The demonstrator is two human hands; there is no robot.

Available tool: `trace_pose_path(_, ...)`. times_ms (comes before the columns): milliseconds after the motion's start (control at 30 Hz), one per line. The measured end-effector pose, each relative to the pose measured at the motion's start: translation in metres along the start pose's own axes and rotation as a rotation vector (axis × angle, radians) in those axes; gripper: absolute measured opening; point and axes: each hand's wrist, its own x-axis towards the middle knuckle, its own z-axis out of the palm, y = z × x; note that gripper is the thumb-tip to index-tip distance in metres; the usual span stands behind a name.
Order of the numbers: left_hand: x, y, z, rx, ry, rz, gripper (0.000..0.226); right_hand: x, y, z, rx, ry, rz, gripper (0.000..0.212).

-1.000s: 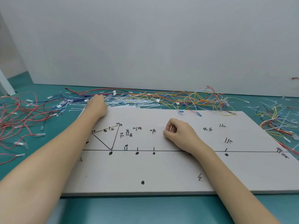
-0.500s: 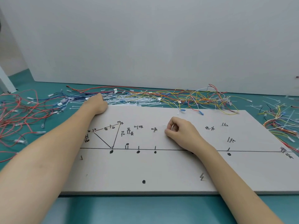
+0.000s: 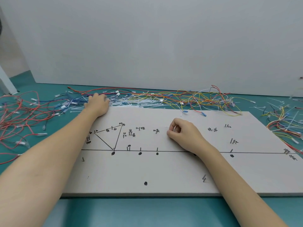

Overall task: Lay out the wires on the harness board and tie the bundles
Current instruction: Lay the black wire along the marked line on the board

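- Across the bench, seen from the head camera, the harness board carried no wires yet; it lay flat with its drawn route lines and pegs bare, and the loose wires sat in a tangle just beyond its far edge, with white cable ties mixed in.
- Snagging looked the likeliest trouble: one lead pulled from that heap could drag its neighbours onto the board or spill ties over the markings.
- A second risk was a wrong pick, since colours overlapped closely and the route labels called for particular ones.
- The left hand reached over the far left corner, palm down, knuckles towards the camera; its fingertips were hidden among wires and ties, so I cannot tell whether it gripped anything.
- The right hand rested on the board's middle, fingers curled, thumb and forefinger pinching what looked like a thin strand; too fine to identify.
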Motion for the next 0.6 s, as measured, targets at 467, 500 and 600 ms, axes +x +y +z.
trace_pose_path(467,0.005,0.004,0.009,-0.248,0.209,-0.146,0.01,0.001,0.002,0.0,-0.002,-0.002,0.007,0.009)
trace_pose_path(500,0.005,0.006,0.007,-0.307,0.246,-0.142,0.011,0.001,0.002,0.0,-0.003,-0.003,0.007,0.009)
trace_pose_path(600,0.005,0.012,0.0,-0.521,0.302,-0.113,0.016,0.001,0.001,0.0,-0.008,-0.007,0.006,0.008)
